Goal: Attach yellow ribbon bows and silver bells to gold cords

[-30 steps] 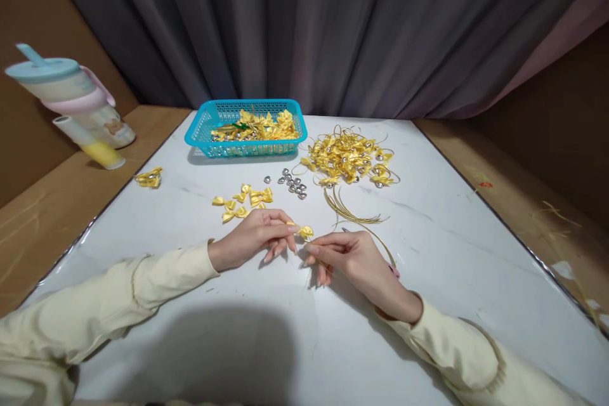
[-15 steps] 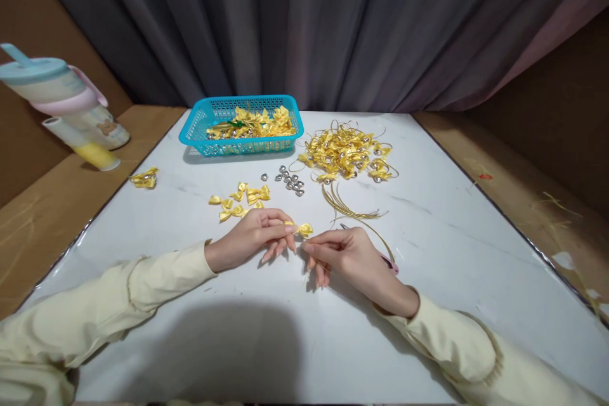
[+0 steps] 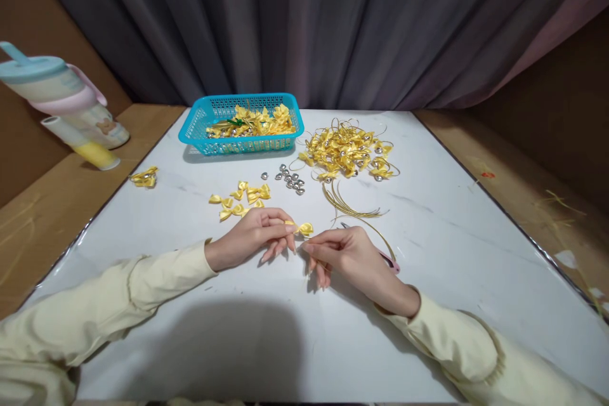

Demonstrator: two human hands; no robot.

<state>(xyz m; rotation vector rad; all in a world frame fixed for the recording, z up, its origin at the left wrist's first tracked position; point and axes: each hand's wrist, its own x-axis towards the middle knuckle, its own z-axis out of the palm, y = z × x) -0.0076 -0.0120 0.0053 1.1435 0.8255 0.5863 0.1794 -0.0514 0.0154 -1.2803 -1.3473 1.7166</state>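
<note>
My left hand (image 3: 261,233) is closed, pinching a small yellow ribbon bow (image 3: 305,228) between thumb and forefinger. Just right of and below the bow, the thumb and forefinger of my right hand (image 3: 340,255) are pressed together; whatever they hold is too small to make out. Several loose yellow bows (image 3: 233,210) lie behind my left hand. Farther back is a cluster of silver heart-shaped beads (image 3: 290,181). A bundle of gold cords (image 3: 349,206) rests behind my right hand, which partly covers a pink-handled tool (image 3: 392,264) with a metal tip.
A blue perforated basket (image 3: 240,146) holding bows and beads stands at the back. Right of it is a heap of corded yellow bows (image 3: 345,149). A folded yellow ribbon piece (image 3: 144,177) lies at the left. Beyond the left edge are a tumbler (image 3: 71,101) and a yellow-filled tube (image 3: 88,149).
My right hand's fingertips have shifted very slightly. The bow stays in my left hand, and the view has tilted a touch.
</note>
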